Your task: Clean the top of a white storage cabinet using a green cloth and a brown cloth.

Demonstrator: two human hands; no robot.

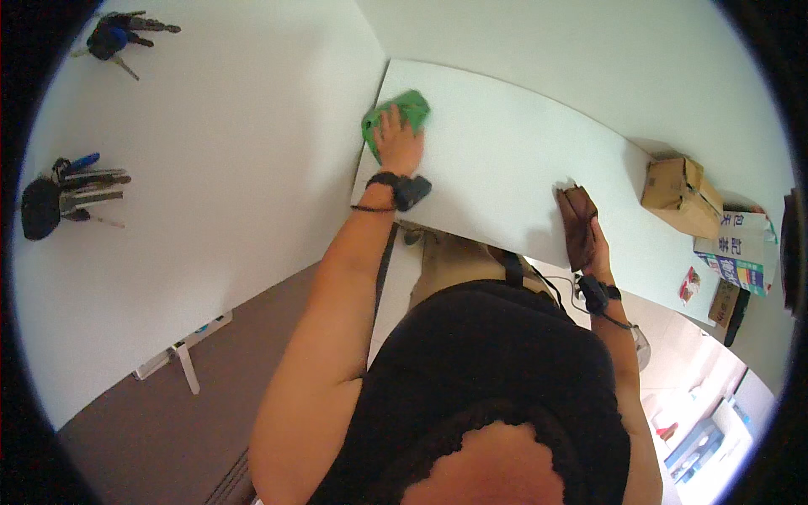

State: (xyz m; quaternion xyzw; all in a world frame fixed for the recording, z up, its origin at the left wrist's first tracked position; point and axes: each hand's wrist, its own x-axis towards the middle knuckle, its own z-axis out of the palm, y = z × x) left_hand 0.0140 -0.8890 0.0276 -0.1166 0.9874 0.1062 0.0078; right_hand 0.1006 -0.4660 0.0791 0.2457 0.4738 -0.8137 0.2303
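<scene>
My left hand [399,144] lies over a green cloth [413,107] at the left end of a white tabletop [486,145], fingers spread and pressing on it. Part of the cloth reaches the tabletop's left edge. A brown pouch or wallet [576,227] is held in my right hand [601,247] above the table's front edge. My right fingers are mostly hidden behind the pouch. Both wrists wear a black strap with a small dark device on it.
A cardboard box [682,196] stands at the table's right, against the wall. Beside it are a printed bag [738,246] bearing writing and a small red-and-white packet [690,286]. Key bunches and tools [76,196] hang on the white panel [221,139] to the left.
</scene>
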